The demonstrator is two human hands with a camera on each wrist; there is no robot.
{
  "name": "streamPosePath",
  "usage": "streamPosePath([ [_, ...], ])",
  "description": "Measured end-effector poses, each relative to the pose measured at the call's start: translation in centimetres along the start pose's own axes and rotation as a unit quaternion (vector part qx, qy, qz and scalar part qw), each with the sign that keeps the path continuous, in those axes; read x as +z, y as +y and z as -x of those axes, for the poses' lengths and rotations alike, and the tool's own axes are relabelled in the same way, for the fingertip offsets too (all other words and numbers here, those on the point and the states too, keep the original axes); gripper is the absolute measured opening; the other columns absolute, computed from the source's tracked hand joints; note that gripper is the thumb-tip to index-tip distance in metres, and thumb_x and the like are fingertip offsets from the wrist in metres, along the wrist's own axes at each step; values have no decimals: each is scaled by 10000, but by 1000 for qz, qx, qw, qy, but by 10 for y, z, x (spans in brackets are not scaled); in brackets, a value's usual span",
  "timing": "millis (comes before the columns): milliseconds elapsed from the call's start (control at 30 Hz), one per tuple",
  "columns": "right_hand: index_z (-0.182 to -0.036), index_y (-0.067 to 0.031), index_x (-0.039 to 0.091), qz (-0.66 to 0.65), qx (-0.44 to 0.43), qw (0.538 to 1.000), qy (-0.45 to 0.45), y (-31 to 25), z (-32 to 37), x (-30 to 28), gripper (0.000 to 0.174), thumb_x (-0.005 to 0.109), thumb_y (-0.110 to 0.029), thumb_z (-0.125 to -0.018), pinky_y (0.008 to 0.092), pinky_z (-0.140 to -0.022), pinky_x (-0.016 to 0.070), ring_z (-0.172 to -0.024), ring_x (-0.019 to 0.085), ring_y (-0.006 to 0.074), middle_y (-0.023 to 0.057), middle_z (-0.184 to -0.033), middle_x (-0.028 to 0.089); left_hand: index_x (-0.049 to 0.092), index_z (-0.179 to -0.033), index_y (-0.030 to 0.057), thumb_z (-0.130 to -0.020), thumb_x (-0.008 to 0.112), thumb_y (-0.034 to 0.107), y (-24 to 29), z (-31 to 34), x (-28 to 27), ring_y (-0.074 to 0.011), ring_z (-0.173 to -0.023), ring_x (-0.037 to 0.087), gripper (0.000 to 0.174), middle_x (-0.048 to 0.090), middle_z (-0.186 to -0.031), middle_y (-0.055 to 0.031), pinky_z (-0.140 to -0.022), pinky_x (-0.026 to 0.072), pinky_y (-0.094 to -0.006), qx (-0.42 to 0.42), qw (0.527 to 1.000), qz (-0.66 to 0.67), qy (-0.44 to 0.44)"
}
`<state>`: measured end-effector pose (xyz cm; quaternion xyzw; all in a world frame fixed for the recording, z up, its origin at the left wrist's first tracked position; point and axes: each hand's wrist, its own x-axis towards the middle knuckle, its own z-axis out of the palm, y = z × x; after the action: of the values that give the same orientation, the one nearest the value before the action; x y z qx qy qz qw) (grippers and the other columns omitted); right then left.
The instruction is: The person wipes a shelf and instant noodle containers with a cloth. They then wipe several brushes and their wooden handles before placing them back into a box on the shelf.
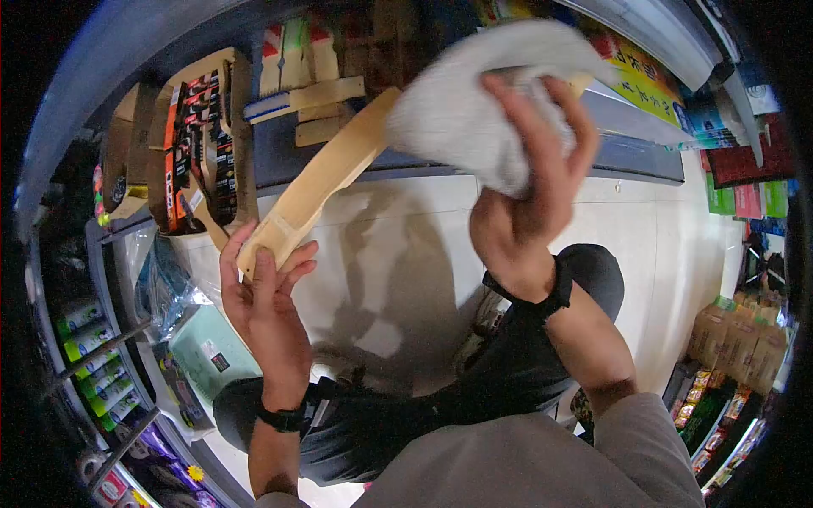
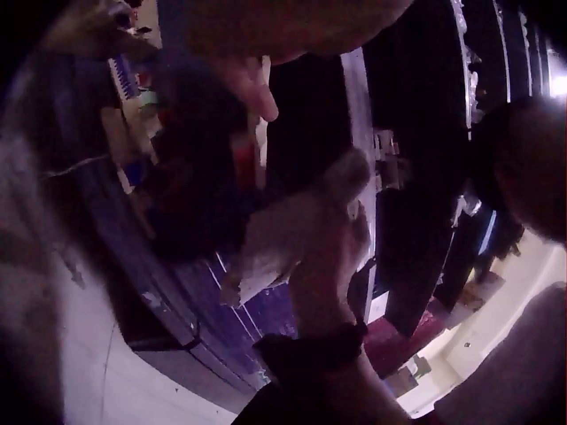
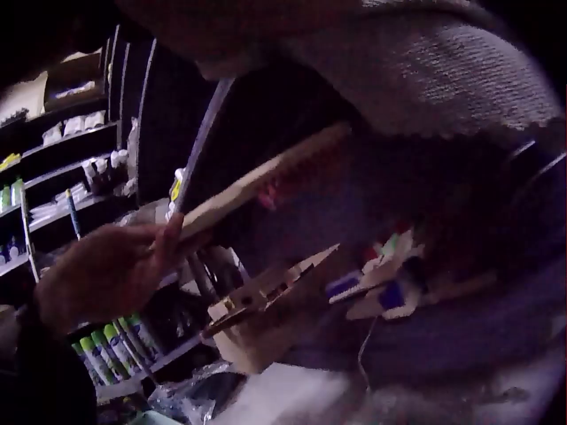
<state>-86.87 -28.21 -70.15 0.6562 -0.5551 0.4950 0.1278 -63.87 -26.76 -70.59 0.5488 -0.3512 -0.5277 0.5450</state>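
Observation:
My left hand (image 1: 275,317) grips one end of a long wooden brush (image 1: 326,173), thumb on top of the handle. The brush slants up and to the right, its far end behind a whitish cloth (image 1: 453,106). Reddish bristles show on the underside of the brush (image 3: 266,177) in the right wrist view. My right hand (image 1: 538,195) holds the cloth bunched against its fingers, at the far end of the brush. Both the hand and the cloth are blurred. The left wrist view is dark, with the right hand (image 2: 323,274) and pale cloth (image 2: 266,248) near its middle.
More wooden brushes (image 1: 326,93) lie on the dark low shelf (image 1: 389,169) ahead. At its left stands a cardboard box (image 1: 241,161) of orange and black packs. A pale green basin (image 1: 207,351) sits on the floor by my left knee. Stocked shelves rise on both sides.

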Motion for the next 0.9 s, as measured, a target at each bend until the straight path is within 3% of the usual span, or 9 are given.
streamPosePath([
  [67,-1168,-176,649,-24,12,998,-49,-5,6,14,696,508,30,-519,403,-948,360,-1100,454,340,162,-1235,495,444,-1248,9,-988,498,202,2,1,-5,-280,-810,694,329,628,-1072,-195,-669,560,-321,18,1000,15,-4],
  [233,-1225,-161,613,-21,30,985,-170,-27,18,30,747,604,46,-507,421,-897,391,-1067,469,351,158,-1185,506,438,-1204,-1,-1001,466,205,8,0,-8,-306,-778,691,290,634,-1016,-202,-658,568,-347,53,998,25,-3],
  [300,-1255,-168,600,-82,53,969,-225,-35,27,36,764,655,14,-515,424,-879,398,-1042,482,357,157,-1170,505,434,-1205,-3,-1005,456,207,4,-2,-6,-308,-773,690,291,635,-1005,-203,-655,568,-350,64,998,21,6],
  [467,-1394,-187,456,-195,16,924,-328,-53,42,44,888,710,-48,-554,393,-750,489,-960,532,320,133,-1072,494,476,-1188,-1,-1015,438,217,-14,-8,2,-232,-701,658,281,619,-1008,-166,-655,556,-325,64,998,-13,16],
  [600,-1341,-191,551,-216,25,926,-307,-49,37,49,820,702,-16,-554,349,-771,483,-861,545,306,134,-968,492,500,-1170,-6,-1021,430,224,-11,-13,8,-180,-648,617,283,614,-983,-139,-639,527,-298,86,996,-27,14],
  [700,-1373,-178,483,-164,12,937,-308,-30,28,54,828,704,-57,-584,409,-767,499,-921,555,331,148,-1026,517,497,-1170,-7,-1023,424,232,-5,-15,9,-184,-652,622,290,618,-984,-144,-624,518,-292,111,994,-23,1],
  [767,-1357,-159,499,-118,70,960,-243,-19,26,60,780,696,-50,-610,423,-792,500,-916,565,350,171,-1029,533,498,-1167,-7,-1023,422,235,-2,-17,12,-186,-654,623,292,620,-983,-146,-615,515,-292,126,992,-13,-2],
  [833,-1357,-156,502,-142,101,957,-234,-15,33,65,749,688,-59,-638,423,-812,502,-926,569,372,187,-1053,537,494,-1161,-15,-1016,440,209,-2,-16,16,-193,-647,620,272,611,-1007,-148,-599,522,-297,114,993,-6,6],
  [900,-1378,-171,480,-257,102,923,-269,-19,42,65,756,676,-67,-655,421,-833,506,-941,570,373,180,-1052,539,493,-1158,-18,-1012,448,193,-11,-16,22,-193,-642,618,261,603,-1023,-146,-589,526,-297,112,994,-9,9],
])
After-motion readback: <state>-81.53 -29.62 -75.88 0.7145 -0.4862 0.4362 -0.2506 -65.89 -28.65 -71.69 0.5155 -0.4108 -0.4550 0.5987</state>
